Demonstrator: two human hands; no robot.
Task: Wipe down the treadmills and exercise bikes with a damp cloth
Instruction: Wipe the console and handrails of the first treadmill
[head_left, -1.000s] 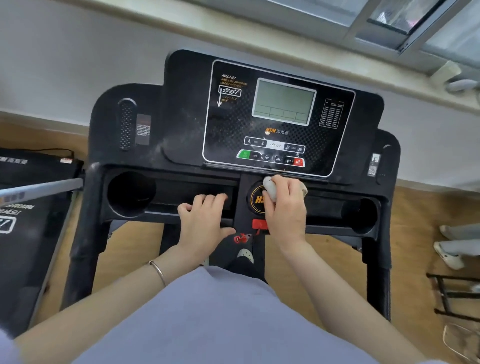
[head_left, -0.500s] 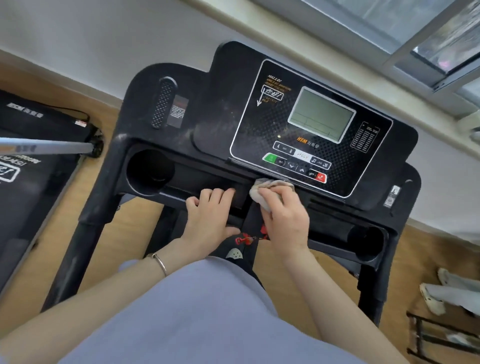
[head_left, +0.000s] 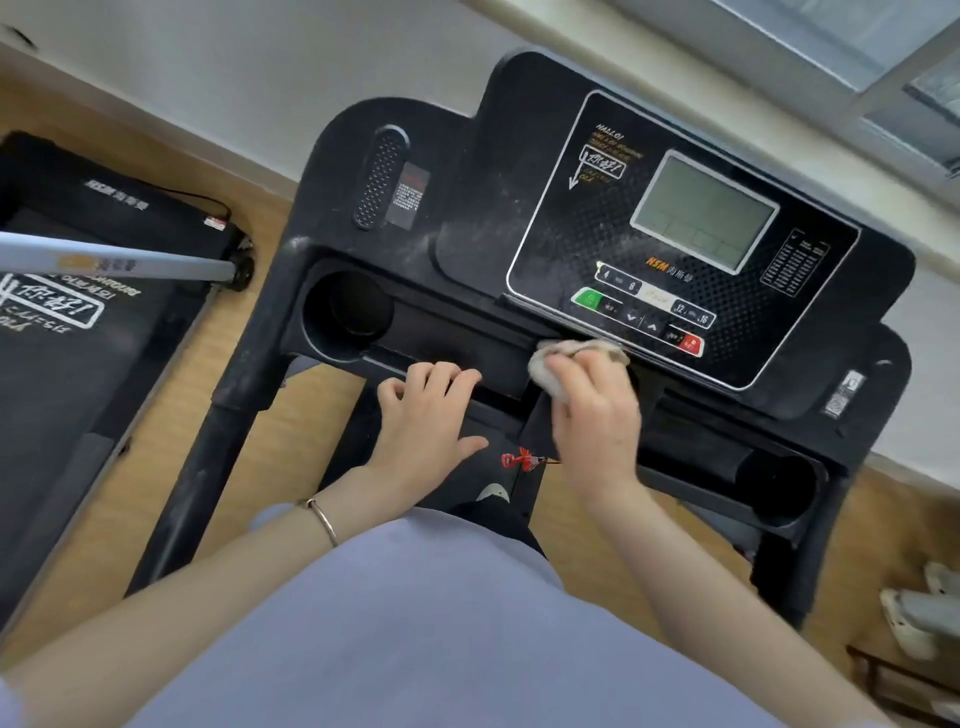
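The cloth (head_left: 543, 366) is a small, pale, crumpled piece, bunched up in the right hand (head_left: 597, 421). The fingers are curled round it and press it against the lower edge of the control panel (head_left: 571, 228), just under the row of buttons (head_left: 636, 312), near the middle of the treadmill (head_left: 332, 171). The left hand (head_left: 426, 415) rests on the front edge of the tray (head_left: 452, 338). Its fingers are laid over that edge and the thumb is spread to the side; it holds nothing loose.

I judge the cloth to be soft, light and without any shape of its own, so it will fold and slip if it is held only by a corner. Taking it as a wad in the palm, as here, seems the best grip, because the fingertips can then push it into the narrow groove under the panel. If it is damp, it may slide easily on the smooth plastic. Light pressure over the buttons and the screen (head_left: 704, 213) seems wise. The round cup holder (head_left: 348, 312) at the tray's left end looks dusty and probably needs the cloth pushed inside. A second treadmill (head_left: 78, 338) stands to the left.
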